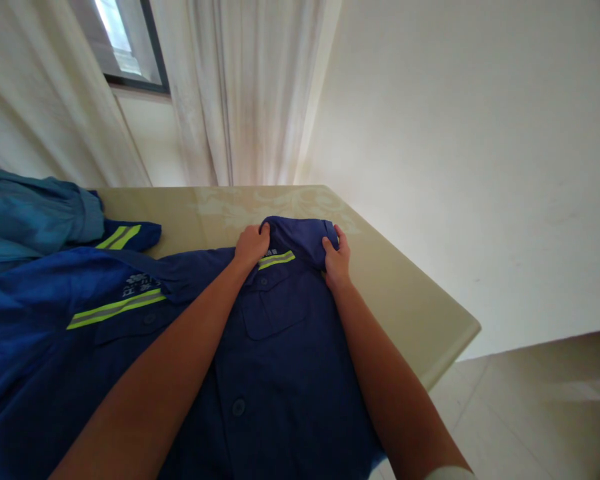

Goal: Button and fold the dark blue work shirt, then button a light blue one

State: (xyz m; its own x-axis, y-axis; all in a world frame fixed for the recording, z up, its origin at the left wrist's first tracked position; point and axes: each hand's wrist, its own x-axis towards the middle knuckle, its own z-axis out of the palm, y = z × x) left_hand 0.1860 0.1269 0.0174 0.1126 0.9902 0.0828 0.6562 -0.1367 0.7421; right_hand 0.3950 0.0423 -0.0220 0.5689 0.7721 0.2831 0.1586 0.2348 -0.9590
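A navy blue work jacket (290,360) lies spread over the table, its buttoned front facing up. Yellow-green and grey reflective strips run across its chest, with white lettering above them. My left hand (253,245) is closed on the cloth near the collar and shoulder. At the shoulder's outer end, my right hand (337,257) grips the folded sleeve (303,233) between thumb and fingers. The sleeve lies bunched between both hands. My forearms hide part of the jacket's front, and its lower edge runs out of view.
The pale table (395,293) has a bevelled corner at right, with tiled floor (520,413) beyond. More blue clothing (35,207) is heaped at the left edge. Behind the table hang cream curtains (260,93) by a window (125,40); a white wall (480,147) rises at right.
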